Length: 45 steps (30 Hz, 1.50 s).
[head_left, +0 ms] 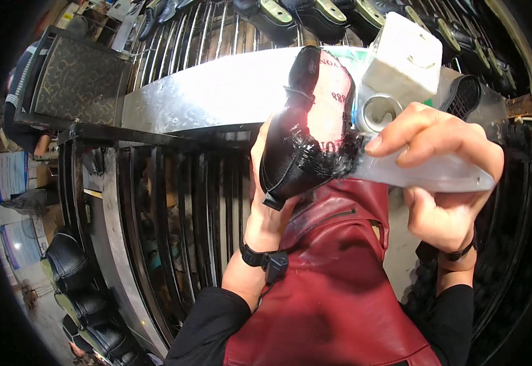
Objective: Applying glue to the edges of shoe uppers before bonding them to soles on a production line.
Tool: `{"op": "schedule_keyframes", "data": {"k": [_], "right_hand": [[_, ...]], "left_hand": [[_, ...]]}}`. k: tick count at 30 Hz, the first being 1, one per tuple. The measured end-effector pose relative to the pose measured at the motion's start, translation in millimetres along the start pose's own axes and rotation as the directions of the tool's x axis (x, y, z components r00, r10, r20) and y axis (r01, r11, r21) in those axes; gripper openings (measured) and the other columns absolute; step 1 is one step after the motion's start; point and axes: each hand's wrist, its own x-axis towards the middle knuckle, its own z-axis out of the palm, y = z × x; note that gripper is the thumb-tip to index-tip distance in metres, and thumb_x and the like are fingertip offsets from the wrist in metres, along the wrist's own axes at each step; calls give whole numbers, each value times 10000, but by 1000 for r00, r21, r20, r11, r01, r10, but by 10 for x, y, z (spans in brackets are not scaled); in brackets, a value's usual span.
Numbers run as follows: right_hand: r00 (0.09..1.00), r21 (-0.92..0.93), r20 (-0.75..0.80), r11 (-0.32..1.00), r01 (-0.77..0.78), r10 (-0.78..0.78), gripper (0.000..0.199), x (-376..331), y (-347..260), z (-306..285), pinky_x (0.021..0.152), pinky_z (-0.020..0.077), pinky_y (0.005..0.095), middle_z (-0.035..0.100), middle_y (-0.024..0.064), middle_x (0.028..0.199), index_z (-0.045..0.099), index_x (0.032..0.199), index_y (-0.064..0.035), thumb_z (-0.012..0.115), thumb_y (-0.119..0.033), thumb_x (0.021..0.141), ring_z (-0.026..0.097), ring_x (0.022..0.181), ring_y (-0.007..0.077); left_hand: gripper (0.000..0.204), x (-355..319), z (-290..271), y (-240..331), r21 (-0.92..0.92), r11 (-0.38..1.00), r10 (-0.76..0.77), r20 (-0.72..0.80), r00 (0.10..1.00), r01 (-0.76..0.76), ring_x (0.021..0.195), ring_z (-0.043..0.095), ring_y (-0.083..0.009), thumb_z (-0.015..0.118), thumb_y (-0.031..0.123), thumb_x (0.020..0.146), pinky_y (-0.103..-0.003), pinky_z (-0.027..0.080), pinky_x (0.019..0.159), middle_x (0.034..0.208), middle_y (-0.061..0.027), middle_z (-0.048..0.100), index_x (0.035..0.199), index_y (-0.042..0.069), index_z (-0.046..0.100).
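Observation:
My left hand [270,218] is wrapped round a black leather shoe upper [287,140] from its left and underneath. The upper is turned bottom up. Its pale pink insole board [333,91] faces me, with red print on it. The near end of the leather rim looks wet and glossy. In my right hand [461,143] is a brush [427,171] with a flat, translucent pale handle, gripped between thumb and fingers. The dark bristles press against the wet rim at the near right of the upper. Most left fingers are hidden behind the upper.
A shiny metal bench top [180,100] lies ahead, with a white plastic container [403,58] and a round ring-shaped opening [380,111] on its right. A black sole [463,97] lies beyond. Racks hold several black shoes [266,21]. A framed patterned panel [83,79] stands left.

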Motion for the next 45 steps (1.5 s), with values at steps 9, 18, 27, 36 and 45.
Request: {"op": "schedule_keyframes", "data": {"k": [9, 18, 27, 36, 45], "right_hand": [[883, 242, -322, 931, -272, 341, 93, -100, 376, -81, 736, 581, 286, 751, 172, 1010, 663, 1030, 52, 674, 38, 939, 717, 829, 168], [908, -626, -41, 698, -348, 416, 548, -711, 1026, -153, 744, 584, 478, 572, 240, 1184, 632, 1256, 35, 600, 185, 729, 683, 864, 462], [877, -649, -414, 597, -471, 243, 587, -461, 1116, -212, 694, 582, 378, 670, 191, 1029, 596, 1285, 10, 861, 63, 763, 689, 825, 304], [-29, -85, -935, -303, -949, 353, 1139, -590, 2057, -1889, 1077, 472, 527, 566, 317, 1319, 468, 1416, 140, 981, -513, 637, 541, 1268, 478], [114, 110, -830, 360, -926, 546, 827, -1125, 1176, -2775, 1038, 499, 435, 589, 165, 1185, 598, 1330, 40, 884, -183, 586, 624, 1145, 328]], "left_hand": [[349, 71, -12, 470, -828, 514, -452, -39, 891, 225, 1109, 720, -190, 574, 86, 1079, -339, 597, 980, 1263, -125, 731, 1414, -3, 614], [353, 724, -914, 222, -756, 587, -504, -64, 861, 288, 903, 760, -189, 622, 249, 1058, -321, 615, 835, 1069, -131, 779, 1233, -47, 705], [668, 3357, -1430, -1055, 419, 759, -307, -447, 840, 499, 882, 748, -243, 889, 398, 849, -377, 578, 861, 1031, -182, 798, 1282, -81, 718], [776, 4139, -825, -1316, 800, 238, -547, -358, 757, 551, 1187, 694, -456, 771, 638, 851, -543, 537, 1015, 1234, -274, 741, 1401, 97, 685], [458, 3583, -436, 228, 573, 709, -264, -325, 908, 411, 1117, 736, -360, 733, 189, 977, -441, 560, 987, 1264, -239, 744, 1371, -30, 655]]}}
